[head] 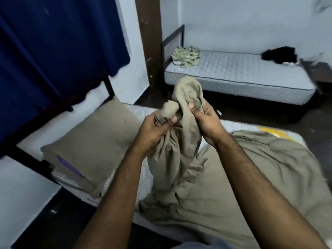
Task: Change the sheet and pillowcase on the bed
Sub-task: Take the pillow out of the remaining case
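Two bare hands meet above the near bed, both bunching the same olive-drab cotton sheet (179, 141). The left hand (154, 130) has its fingers curled into a gathered fold, thumb pressed on top; the right hand (204, 121) pinches the cloth between thumb and fingers just beside it, and a loose hood of fabric rises above both. From that grip the sheet hangs down and spreads in creases over the white quilted mattress (143, 112) — most of the mattress's right half lies under it. A pillow in a matching olive-drab pillowcase (93, 141) lies at the head end, to the left, with a purple patch showing at its open end. Behind it a dark blue curtain (53, 42) hangs. Across the dark floor stands a second bare quilted mattress (242, 72) — a crumpled green patterned cloth (186, 55) lies on its left end, and a black cloth (278, 54) lies on its right end.
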`<state>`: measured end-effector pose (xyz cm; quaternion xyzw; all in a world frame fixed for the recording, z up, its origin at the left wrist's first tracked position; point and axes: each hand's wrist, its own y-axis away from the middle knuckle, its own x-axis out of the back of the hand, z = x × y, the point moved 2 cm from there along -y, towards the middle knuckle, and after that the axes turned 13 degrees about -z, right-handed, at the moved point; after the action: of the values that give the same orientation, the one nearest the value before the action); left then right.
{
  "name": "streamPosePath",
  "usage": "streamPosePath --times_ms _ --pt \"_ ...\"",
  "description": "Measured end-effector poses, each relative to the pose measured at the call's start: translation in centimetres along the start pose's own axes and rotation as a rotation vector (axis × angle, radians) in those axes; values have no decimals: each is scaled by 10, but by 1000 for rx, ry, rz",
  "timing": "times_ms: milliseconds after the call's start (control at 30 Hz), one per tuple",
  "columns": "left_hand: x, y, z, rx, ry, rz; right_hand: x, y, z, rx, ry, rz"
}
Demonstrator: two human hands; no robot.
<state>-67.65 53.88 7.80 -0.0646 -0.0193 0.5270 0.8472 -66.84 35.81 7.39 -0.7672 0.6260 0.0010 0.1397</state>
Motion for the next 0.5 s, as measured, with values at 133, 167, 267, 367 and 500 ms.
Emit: streamPosePath --times_ms 133,167,267,367,500 --pt "-46 21 -19 -28 146 157 19 64 -10 -47 133 55" --pt "-58 25 -23 -19 194 187 27 75 -14 -54 189 66" --pt "-91 31 -30 -7 330 250 60 107 -21 -97 350 117" --pt "-109 29 -27 -40 354 323 99 130 -18 -230 612 246" --pt "-128 24 -22 -91 295 368 137 155 -11 -476 862 296"
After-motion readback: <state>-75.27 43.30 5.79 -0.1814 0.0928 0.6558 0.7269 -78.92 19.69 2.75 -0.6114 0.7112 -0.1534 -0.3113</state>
